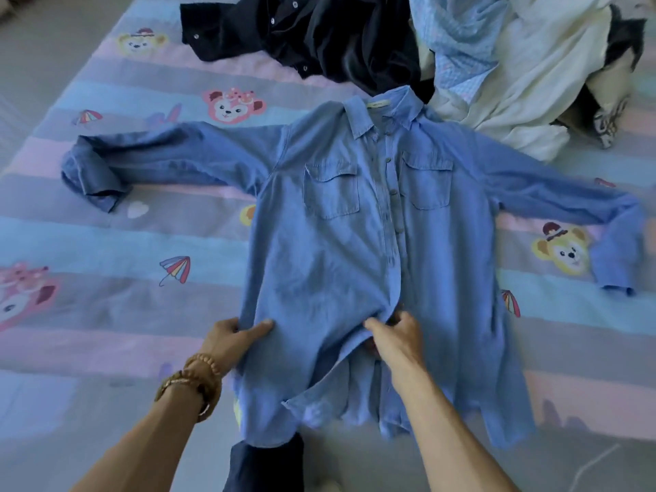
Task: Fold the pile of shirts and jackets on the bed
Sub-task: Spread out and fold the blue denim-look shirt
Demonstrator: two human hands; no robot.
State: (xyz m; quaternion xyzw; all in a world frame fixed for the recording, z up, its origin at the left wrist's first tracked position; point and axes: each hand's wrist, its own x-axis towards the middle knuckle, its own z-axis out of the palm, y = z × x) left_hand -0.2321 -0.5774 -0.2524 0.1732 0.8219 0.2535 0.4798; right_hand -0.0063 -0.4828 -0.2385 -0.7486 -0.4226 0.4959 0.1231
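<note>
A blue denim shirt [340, 243] lies front up on the bed, collar away from me, both sleeves spread out to the sides. My left hand [230, 340] pinches the shirt's left side edge low down, thumb on top of the cloth. My right hand [397, 337] pinches the button placket near the lower front, where the cloth bunches into folds. Beyond the collar lies the pile: a black shirt [312, 37], a light blue checked shirt [461, 40] and a cream garment [525, 76].
The bed [106, 243] is covered by a striped pastel sheet printed with cartoon bears and umbrellas. A dark folded garment [264, 466] lies at the near edge under the shirt's hem. A black and white patterned item [617, 65] sits at the far right.
</note>
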